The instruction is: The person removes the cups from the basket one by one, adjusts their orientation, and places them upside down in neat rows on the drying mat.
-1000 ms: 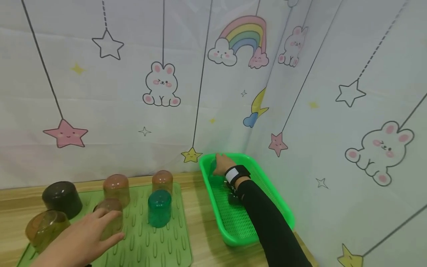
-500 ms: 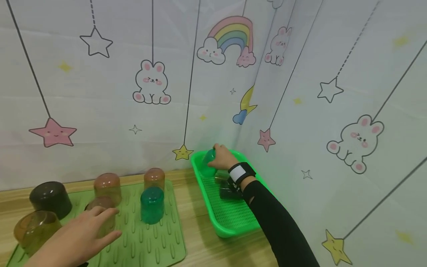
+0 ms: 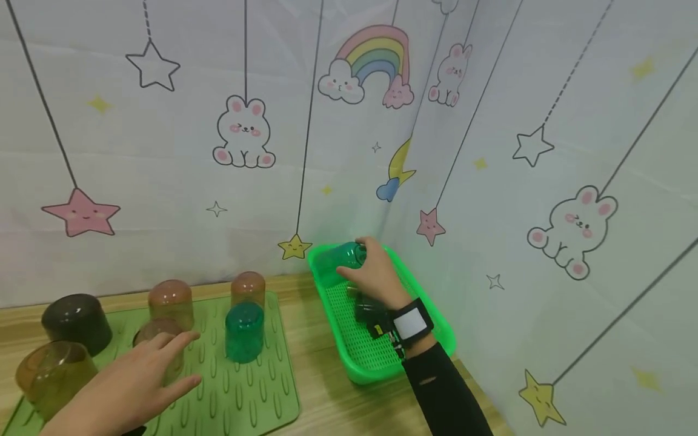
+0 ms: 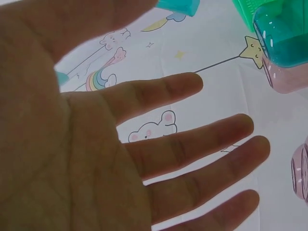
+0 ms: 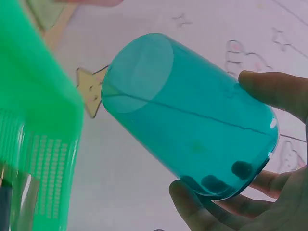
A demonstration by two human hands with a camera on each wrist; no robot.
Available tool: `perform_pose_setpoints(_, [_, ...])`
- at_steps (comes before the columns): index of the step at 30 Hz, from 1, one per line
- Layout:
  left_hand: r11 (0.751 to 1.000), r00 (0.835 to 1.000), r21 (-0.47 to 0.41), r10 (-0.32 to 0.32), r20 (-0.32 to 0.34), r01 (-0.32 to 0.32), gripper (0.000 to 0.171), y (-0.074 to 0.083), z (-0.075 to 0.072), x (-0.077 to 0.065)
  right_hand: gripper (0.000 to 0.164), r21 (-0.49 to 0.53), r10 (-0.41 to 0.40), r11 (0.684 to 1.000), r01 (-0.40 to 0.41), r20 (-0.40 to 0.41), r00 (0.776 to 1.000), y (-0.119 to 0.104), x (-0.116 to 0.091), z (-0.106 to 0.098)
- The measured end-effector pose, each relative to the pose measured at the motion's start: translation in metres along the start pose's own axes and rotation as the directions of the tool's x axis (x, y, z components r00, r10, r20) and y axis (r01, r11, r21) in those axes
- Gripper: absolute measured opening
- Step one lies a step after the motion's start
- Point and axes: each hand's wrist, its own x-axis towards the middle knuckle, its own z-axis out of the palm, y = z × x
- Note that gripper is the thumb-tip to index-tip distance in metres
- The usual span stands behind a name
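Blue-green and see-through, the cup (image 5: 190, 115) is now tipped on its side at the back of the basket (image 3: 371, 374). A second ago it was lower down inside, so it looks to be coming out. The right hand (image 3: 382, 272) has thumb and fingers round one end. The left hand (image 3: 131, 381) is spread wide, holding nothing. It hides part of a brown cup (image 3: 158, 327) on the mat (image 3: 272, 387). One dark thing (image 3: 364, 312) in the basket is hard to make out.

cups (image 3: 243, 333) on mat (image 3: 229, 396) | basket (image 3: 357, 370) right of mat | more cups (image 3: 363, 310) inside | backdrop (image 3: 136, 139) behind both
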Motion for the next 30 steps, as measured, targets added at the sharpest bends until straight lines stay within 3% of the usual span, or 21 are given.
perform_pose_setpoints(6, [0.999,0.999,-0.026,0.028,-0.03,-0.029,0.07,0.002,-0.001,-0.001,0.072,0.115,0.032,0.993,-0.029,-0.025,0.999,-0.01,-0.031,0.007])
perform_pose_setpoints(14, [0.995,0.979,0.044,0.099,-0.179,-0.092,0.075,0.008,-0.001,-0.001,0.07,0.255,0.022,0.967,-0.025,0.011,1.0,-0.032,-0.048,0.019])
perform_pose_setpoints(21, [0.992,0.97,0.064,0.117,-0.214,-0.105,0.076,0.017,-0.001,0.001,0.07,0.349,-0.025,0.937,0.002,0.062,0.998,-0.043,-0.058,0.041])
perform_pose_setpoints(30, [0.988,0.958,0.059,0.15,-0.244,-0.139,0.082,0.024,0.003,0.004,0.068,0.456,-0.026,0.888,-0.062,0.185,0.982,-0.06,-0.069,0.078])
